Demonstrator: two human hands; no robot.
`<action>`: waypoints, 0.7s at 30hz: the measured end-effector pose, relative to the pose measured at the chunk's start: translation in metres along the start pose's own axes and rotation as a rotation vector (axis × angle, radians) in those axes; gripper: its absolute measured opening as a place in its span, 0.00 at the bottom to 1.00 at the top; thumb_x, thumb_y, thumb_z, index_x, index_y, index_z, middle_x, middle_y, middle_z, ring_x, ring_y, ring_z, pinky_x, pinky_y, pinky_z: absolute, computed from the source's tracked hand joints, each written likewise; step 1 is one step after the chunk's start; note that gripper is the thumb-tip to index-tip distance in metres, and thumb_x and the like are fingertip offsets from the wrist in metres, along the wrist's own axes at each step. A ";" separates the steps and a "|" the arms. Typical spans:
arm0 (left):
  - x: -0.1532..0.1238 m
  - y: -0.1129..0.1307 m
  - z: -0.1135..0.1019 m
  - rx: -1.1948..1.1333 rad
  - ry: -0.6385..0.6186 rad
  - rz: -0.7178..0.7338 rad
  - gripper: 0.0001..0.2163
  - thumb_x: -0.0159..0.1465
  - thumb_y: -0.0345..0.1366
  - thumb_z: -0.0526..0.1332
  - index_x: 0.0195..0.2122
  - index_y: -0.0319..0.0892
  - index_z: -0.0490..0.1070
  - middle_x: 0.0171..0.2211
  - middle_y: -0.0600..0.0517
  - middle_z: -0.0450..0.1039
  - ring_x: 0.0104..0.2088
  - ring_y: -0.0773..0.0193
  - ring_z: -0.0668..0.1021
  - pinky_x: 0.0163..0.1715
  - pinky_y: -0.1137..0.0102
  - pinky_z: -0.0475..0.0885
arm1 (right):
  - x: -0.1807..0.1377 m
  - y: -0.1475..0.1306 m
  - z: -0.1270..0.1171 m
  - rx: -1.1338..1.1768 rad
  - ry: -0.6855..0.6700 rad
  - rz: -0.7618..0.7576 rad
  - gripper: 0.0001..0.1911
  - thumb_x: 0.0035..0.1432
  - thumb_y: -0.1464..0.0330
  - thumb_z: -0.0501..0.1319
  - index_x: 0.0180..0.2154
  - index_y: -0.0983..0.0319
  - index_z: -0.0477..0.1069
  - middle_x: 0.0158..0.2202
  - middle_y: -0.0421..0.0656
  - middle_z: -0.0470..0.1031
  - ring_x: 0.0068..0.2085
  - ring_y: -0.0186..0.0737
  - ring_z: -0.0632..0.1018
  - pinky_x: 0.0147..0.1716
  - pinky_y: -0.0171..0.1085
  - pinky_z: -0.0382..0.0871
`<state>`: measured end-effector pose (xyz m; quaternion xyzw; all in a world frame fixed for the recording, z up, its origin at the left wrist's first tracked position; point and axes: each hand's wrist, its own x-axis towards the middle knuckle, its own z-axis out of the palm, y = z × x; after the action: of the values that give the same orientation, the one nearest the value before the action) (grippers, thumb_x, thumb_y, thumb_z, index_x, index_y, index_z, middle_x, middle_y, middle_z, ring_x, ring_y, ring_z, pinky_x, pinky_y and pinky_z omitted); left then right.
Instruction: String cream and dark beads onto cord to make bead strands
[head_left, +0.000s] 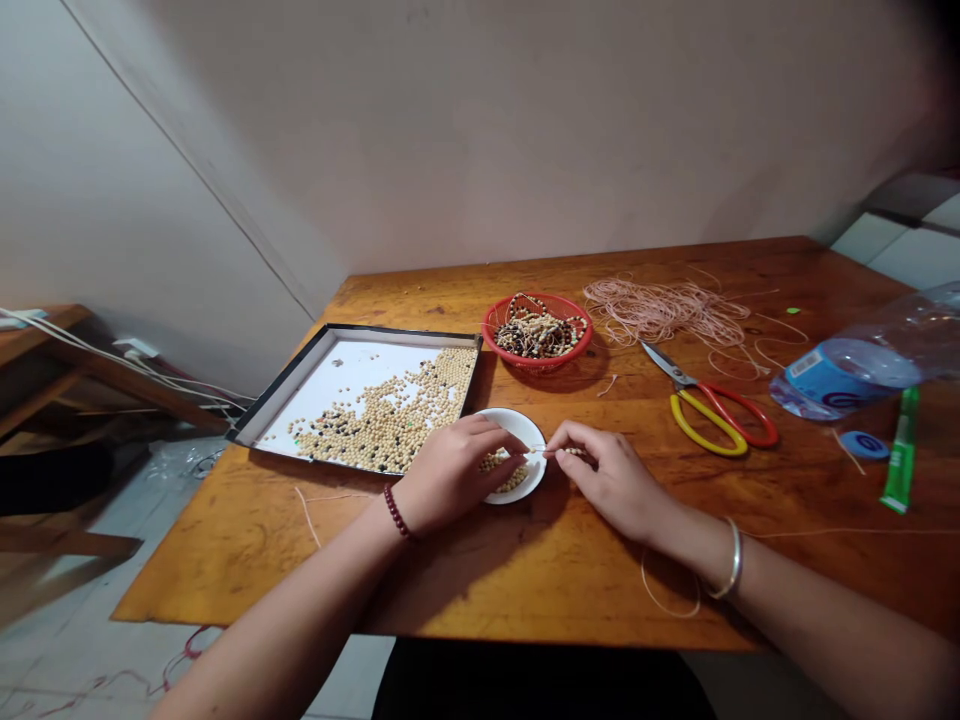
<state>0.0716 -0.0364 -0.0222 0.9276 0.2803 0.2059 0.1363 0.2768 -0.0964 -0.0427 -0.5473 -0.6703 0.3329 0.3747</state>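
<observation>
Over a white bowl (534, 480) of small tan beads (511, 477), my left hand (457, 465) pinches with thumb and fingertips at what looks like a bead. Close to its right, my right hand (611, 478) is closed on a thin string, its tip pointing toward the left fingertips. A few tan beads show along the string between the right fingers. The left hand hides part of the bowl. A loose loop of the string (670, 612) lies on the table below my right wrist.
A black-rimmed tray (289, 390) of tan and dark beads stands left. Behind are a red basket (538, 360) of beaded strands and a tangle of pink string (667, 312). Scissors (709, 405), a plastic bottle (847, 378), a blue cap (864, 444) and a green tube (901, 450) lie right.
</observation>
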 end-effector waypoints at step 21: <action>0.000 0.004 0.001 -0.019 0.069 0.095 0.07 0.63 0.37 0.58 0.34 0.42 0.74 0.31 0.50 0.74 0.33 0.65 0.73 0.33 0.70 0.68 | -0.002 -0.005 0.002 0.099 -0.111 0.020 0.12 0.60 0.61 0.56 0.40 0.60 0.71 0.27 0.39 0.72 0.27 0.34 0.69 0.26 0.32 0.60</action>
<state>0.0735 -0.0395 -0.0213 0.9309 0.2383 0.2468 0.1254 0.2731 -0.0991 -0.0401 -0.5154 -0.6674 0.3991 0.3601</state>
